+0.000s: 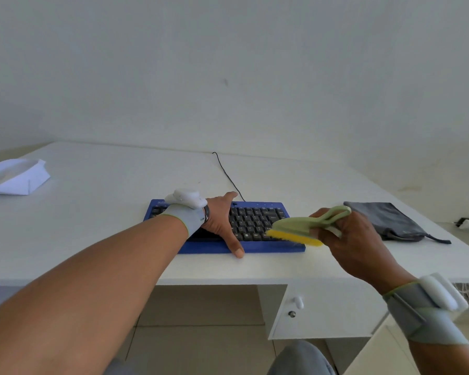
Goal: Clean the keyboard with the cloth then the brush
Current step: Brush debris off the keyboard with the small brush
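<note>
One white desk [98, 239] carries one keyboard [257, 226], one grey cloth [387, 220], one folded white sheet [14, 177] at the far left, and my two hands. The keyboard is a blue slab with black keys, lying flat near the front edge, its long axis running left to right across me; a thin black cable [226, 174] leaves its back edge and runs toward the wall. The cloth lies crumpled and dark grey, just beside the keyboard's right end, apart from it. My left hand [220, 220] rests flat across the middle of the keyboard, fingers straight over the far edge, thumb stretched down onto the blue front rim. My right hand [355, 239] hovers above the right end of the keyboard, fingers curled round the pale green handle of the one brush [306, 227]. The brush lies nearly level, handle toward the right and away, head pointing left, yellow bristles facing down over the keys; whether they touch the keys, I cannot tell. Each wrist wears a grey band with a white device.
</note>
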A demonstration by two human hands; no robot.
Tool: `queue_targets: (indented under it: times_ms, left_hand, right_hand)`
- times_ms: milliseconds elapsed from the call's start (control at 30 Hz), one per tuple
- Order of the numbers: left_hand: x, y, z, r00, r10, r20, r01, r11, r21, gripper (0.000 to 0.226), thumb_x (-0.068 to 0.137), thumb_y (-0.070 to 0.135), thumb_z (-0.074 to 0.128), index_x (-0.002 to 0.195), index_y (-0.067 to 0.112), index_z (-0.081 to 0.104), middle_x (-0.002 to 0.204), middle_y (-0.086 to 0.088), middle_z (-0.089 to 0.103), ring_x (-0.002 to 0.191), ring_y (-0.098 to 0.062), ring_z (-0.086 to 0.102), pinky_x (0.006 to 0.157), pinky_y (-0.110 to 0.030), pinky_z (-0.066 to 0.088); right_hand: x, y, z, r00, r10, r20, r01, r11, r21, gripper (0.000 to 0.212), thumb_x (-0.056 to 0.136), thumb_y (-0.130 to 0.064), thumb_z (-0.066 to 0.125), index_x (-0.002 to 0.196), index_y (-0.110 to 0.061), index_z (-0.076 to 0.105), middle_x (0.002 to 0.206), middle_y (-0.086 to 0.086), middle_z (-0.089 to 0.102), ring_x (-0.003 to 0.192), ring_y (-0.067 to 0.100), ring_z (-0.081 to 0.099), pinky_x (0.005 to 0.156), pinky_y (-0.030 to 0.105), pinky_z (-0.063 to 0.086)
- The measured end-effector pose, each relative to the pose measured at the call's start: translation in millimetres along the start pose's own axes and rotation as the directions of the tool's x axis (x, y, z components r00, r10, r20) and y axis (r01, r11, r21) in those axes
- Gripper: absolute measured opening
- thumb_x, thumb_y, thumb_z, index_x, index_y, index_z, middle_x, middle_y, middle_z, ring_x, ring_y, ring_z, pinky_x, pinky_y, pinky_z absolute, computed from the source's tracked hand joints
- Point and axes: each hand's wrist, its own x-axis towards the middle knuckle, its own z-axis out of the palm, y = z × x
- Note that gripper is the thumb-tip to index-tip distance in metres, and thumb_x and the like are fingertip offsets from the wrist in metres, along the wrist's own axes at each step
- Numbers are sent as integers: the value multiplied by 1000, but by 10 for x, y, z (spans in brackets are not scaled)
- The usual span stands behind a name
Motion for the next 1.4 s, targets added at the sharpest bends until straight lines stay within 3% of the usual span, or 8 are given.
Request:
queue_targets:
  times_ms: [233,333,533,767,933,1067,1233,1400]
  left_hand:
    - [-271,-411,-138,995,-91,-29,94,989,113,149,49,60,91,157,26,-5,166,-1,-5,152,-25,2,118,-56,8]
    - [-377,-642,-175,990,-135,-33,139,978,157,149,47,60,91,157,25,-4,166,-2,2,152,-25,6,119,-53,12]
    - [-408,-850,-77,989,-147,5,147,989,17,158,41,57,94,157,27,-9,165,1,4,151,-21,12,121,-45,21]
    - [-373,-848,-117,989,-149,7,149,989,23,159,41,59,94,155,29,-12,166,0,3,151,-25,14,120,-48,22]
    - [-375,-842,-115,989,-149,-5,149,989,18,158,42,58,94,155,28,-12,166,-1,3,151,-26,13,120,-49,23]
    - [-378,-891,-97,990,-140,-23,140,990,-7,157,44,56,94,156,26,-12,166,-1,4,151,-25,13,120,-47,23]
    - [-380,-935,-37,992,-117,-38,115,993,-37,158,42,57,94,156,26,-10,165,0,7,150,-24,16,120,-45,22]
    - [-401,-927,-63,993,-101,-54,98,994,-45,156,44,56,93,157,24,-11,166,-1,4,151,-24,13,121,-45,20]
  right_hand:
    - [171,-606,417,984,-169,48,158,971,180,11,91,-14,66,97,-21,70,81,-2,67,65,15,62,59,14,47]
    - [277,-783,621,972,-215,90,195,962,192,13,93,-15,63,102,-21,70,81,0,67,64,16,61,61,22,51]
    - [249,-708,790,958,-235,162,220,970,106,18,90,-11,62,103,-23,68,91,1,69,80,24,64,75,45,54]
    - [269,-286,382,991,-57,123,74,988,-139,17,87,-21,67,102,-19,72,92,7,69,78,26,62,74,45,53]
    - [266,-679,459,981,-186,51,188,982,-36,9,88,-15,65,94,-20,70,66,-6,58,58,10,50,58,27,42]
    - [287,-897,756,972,-211,102,203,975,85,15,90,-16,64,103,-19,70,80,1,64,65,21,57,64,34,50]
    - [236,-722,708,974,-117,195,117,993,12,22,87,-13,66,105,-26,70,99,1,69,90,23,63,84,38,51]
    - [242,-457,383,988,30,150,-9,991,-137,17,88,-18,66,104,-20,70,97,8,64,81,26,61,77,44,52]
